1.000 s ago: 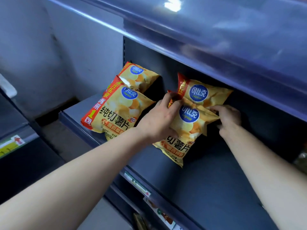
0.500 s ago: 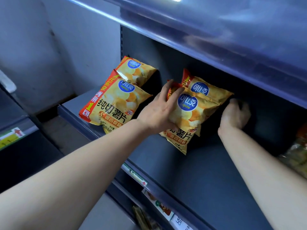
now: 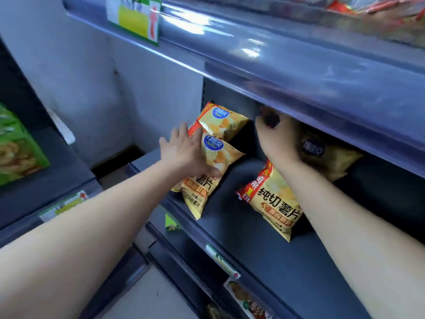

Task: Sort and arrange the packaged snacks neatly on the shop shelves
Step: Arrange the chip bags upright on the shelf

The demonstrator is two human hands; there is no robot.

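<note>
shelf (image 3: 264, 261) holding four chip bags (image 3: 273, 199), left hand (image 3: 186, 153) on one

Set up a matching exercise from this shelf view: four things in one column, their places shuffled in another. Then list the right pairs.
Things
1. left hand
2. right hand
3. shaded chip bag
4. green pack

Places
A. far left, on the neighbouring rack
B. flat on the front left chip bag
C. back right, under the upper shelf
D. at the back, just left of the shaded chip bag

Pairs: 1-B, 2-D, 3-C, 4-A
</note>
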